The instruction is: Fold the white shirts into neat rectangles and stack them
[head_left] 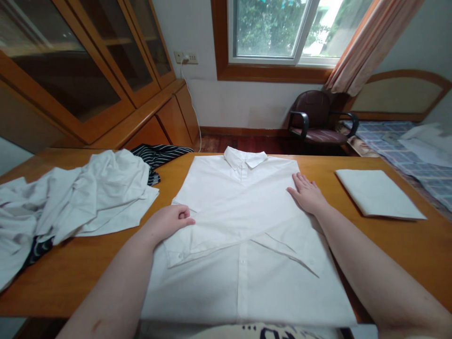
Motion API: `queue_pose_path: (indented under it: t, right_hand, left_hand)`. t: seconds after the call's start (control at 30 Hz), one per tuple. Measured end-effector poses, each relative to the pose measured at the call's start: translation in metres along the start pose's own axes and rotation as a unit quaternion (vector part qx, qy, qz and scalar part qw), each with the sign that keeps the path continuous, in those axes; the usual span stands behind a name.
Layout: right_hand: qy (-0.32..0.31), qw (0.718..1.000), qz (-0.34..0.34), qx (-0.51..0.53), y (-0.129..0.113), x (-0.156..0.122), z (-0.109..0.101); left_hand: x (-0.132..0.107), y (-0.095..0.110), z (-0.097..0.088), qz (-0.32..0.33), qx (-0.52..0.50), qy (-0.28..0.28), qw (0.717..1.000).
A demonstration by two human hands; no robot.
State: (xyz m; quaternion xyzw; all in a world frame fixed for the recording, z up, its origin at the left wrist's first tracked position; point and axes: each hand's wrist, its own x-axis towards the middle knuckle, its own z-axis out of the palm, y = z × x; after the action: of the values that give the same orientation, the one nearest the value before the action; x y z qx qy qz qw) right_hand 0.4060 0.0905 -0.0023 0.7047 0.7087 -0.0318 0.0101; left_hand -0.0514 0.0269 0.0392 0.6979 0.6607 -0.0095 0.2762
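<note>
A white collared shirt (243, 207) lies flat on the wooden table (406, 235), collar at the far edge, both sleeves folded across the front. My left hand (171, 221) rests on the shirt's left edge with fingers curled in, pinching the folded sleeve fabric. My right hand (306, 192) lies flat and open on the shirt's right side, fingers stretched toward the far edge.
A heap of white garments (81, 197) covers the table's left side, with a dark striped garment (158, 155) behind it. A folded white shirt (379, 194) sits at the right. Beyond the table stand a dark armchair (318, 120), a wooden cabinet (88, 70) and a bed (416, 150).
</note>
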Motion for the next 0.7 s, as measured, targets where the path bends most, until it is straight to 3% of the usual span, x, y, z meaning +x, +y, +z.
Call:
queue_pose_path:
  t: [0.23,0.37,0.53,0.63,0.7]
  right_hand:
    - [0.008,1.000,0.016,0.004,-0.007,-0.001,0.001]
    - [0.007,1.000,0.019,0.003,-0.008,-0.002,-0.002]
    - [0.011,1.000,0.021,-0.002,-0.010,-0.003,-0.003]
    - [0.014,1.000,0.019,-0.005,-0.010,-0.003,-0.002]
    - [0.014,1.000,0.018,-0.005,-0.010,-0.003,-0.002]
  left_hand:
    - [-0.006,-0.002,-0.005,-0.003,0.011,-0.012,1.000]
    - [-0.014,-0.018,-0.009,-0.031,-0.017,-0.065,0.997]
    - [-0.019,-0.034,-0.011,-0.045,-0.029,-0.061,0.997]
    - [-0.017,-0.021,-0.013,-0.040,0.003,-0.006,0.999]
    - [-0.016,0.002,-0.015,0.006,0.029,0.034,0.999]
